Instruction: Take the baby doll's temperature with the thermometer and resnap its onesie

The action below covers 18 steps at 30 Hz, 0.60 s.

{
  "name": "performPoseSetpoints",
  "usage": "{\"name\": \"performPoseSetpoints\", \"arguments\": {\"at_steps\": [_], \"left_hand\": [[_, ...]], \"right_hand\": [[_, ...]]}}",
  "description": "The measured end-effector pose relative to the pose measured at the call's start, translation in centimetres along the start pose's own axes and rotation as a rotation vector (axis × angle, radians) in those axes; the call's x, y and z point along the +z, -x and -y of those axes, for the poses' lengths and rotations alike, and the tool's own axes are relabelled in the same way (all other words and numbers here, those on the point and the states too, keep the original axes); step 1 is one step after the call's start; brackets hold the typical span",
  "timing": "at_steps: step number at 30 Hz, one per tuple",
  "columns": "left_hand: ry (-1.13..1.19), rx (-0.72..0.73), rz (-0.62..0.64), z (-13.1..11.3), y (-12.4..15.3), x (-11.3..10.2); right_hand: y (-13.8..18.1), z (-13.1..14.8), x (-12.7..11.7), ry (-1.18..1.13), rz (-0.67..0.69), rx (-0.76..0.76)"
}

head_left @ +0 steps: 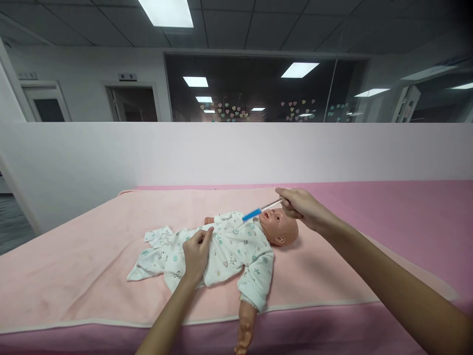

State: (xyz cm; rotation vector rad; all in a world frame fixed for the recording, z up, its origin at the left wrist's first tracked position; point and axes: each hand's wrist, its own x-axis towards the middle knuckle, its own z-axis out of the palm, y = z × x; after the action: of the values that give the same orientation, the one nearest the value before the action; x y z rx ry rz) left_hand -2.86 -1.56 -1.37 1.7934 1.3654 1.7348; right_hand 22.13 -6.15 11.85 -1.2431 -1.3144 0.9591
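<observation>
A baby doll (281, 228) in a white printed romper (236, 249) lies on its back on a light pink towel (81, 266), head to the right. My left hand (195, 254) rests on the doll's belly with fingers curled against the cloth. My right hand (301, 207) is above the doll's head and pinches a thin clear dropper with a blue end (260, 210). The blue end hangs just above the doll's chin and chest. One bare doll arm (245, 330) sticks out over the towel's near edge.
The towel lies on a darker pink mattress (406, 217) that runs off to the right. A white partition wall (236, 153) stands right behind it, with dark windows above. Floor shows at the far left.
</observation>
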Motion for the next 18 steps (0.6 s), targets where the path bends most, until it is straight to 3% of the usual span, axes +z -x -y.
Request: {"name": "performPoseSetpoints", "arguments": {"at_steps": [2, 5, 10, 15, 18], "left_hand": [[-0.013, -0.017, -0.019, 0.0, -0.1, 0.0], [-0.034, -0.054, -0.040, 0.0, -0.3, 0.0], [-0.011, -0.071, -0.033, 0.0, -0.5, 0.0], [0.009, 0.038, 0.150, 0.0, -0.4, 0.1], [-0.001, 0.059, 0.161, 0.1, -0.4, 0.2]], "right_hand": [[-0.6, -0.4, -0.2, 0.096, -0.115, -0.082], [-1.2, -1.0, -0.3, 0.214, -0.164, -0.146], [-1.1, -1.2, 0.4, 0.239, -0.121, -0.166], [-0.6, -0.8, 1.3, 0.172, -0.023, -0.129], [-0.6, -0.5, 1.3, 0.166, 0.002, -0.109]]}}
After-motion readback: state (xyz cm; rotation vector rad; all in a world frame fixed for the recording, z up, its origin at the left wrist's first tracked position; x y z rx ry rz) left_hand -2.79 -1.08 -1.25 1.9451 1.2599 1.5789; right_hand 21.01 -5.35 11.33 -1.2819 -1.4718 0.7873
